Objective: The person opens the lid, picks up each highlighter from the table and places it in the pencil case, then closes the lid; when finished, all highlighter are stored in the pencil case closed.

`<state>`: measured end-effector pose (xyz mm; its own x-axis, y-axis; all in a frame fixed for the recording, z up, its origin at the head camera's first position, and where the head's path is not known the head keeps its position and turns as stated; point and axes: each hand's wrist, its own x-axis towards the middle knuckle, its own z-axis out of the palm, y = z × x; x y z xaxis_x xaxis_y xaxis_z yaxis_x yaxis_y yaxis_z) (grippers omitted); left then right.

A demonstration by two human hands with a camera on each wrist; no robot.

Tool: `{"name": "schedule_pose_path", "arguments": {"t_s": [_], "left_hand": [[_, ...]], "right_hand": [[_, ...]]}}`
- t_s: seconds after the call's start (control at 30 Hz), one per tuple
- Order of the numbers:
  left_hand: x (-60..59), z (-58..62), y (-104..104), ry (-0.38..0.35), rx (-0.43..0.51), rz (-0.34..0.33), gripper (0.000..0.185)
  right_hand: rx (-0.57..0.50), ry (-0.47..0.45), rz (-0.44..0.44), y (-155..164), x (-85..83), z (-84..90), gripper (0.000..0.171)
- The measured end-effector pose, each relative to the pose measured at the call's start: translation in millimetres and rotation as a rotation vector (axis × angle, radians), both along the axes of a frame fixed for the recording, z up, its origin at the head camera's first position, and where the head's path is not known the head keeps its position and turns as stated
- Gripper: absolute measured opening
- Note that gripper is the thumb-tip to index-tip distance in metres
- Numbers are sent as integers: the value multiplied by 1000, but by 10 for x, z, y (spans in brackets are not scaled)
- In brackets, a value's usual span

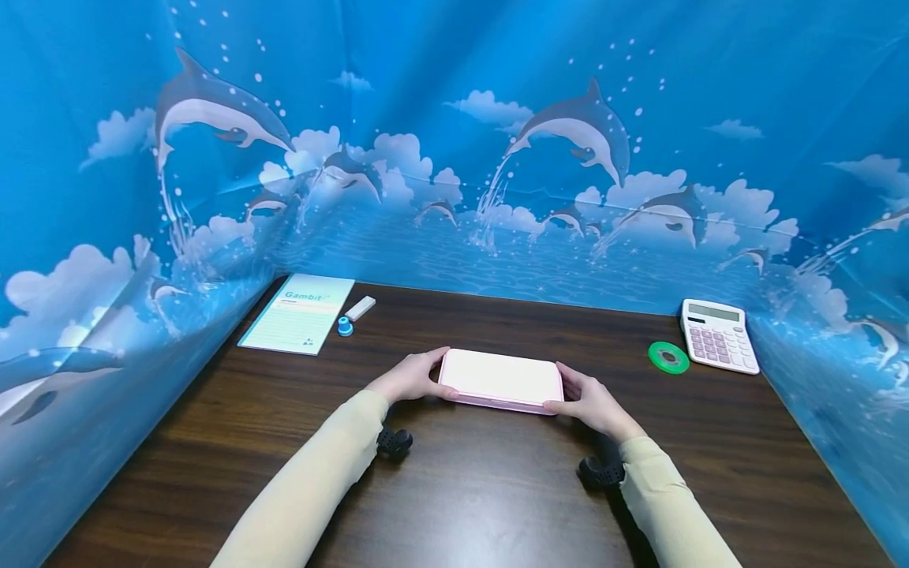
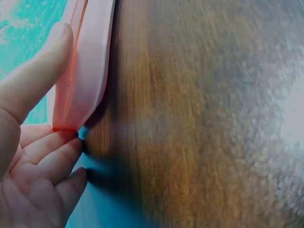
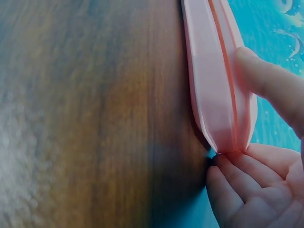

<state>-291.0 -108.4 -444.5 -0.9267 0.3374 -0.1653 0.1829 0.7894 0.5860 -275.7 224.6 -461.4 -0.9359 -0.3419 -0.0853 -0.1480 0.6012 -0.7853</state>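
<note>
1. The head view takes in the whole desk: a flat pink case lies in the middle of the dark wooden table, held at its two short ends by the left hand and the right hand.
2. From there the grip is only roughly readable: each hand wraps an end, fingers behind, thumb toward the near edge.
3. The left wrist view adds detail: the thumb lies along the case by its seam, while three curled fingers press on the end corner. The case looks to rest on the table here.
4. The right wrist view mirrors this: the thumb sits on the side of the case beside the seam, with curled fingers under the corner. So both hands pinch the closed case.
5. The wrist views show the seam running the length of the case edge; the head view shows only the pale lid.
6. Only the head view shows the rest: a notepad, a white eraser and a small blue item at far left; a green tape roll and a calculator at far right, all well apart from the case.
7. Nothing lies between the hands and these items.
</note>
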Motion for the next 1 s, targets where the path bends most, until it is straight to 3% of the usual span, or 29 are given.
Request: {"name": "schedule_pose_path", "arguments": {"t_s": [0.63,0.83,1.0], "left_hand": [[-50,30,96,-29,-49,19,96],[-25,-3,69,-52,-44,22,98],[13,-34,64,-66,-29,15,98]], "right_hand": [[57,29,1,24,-39,5,96],[52,18,7,-3,-45,-13,96],[113,30,-1,-39,-49,-9,97]]}}
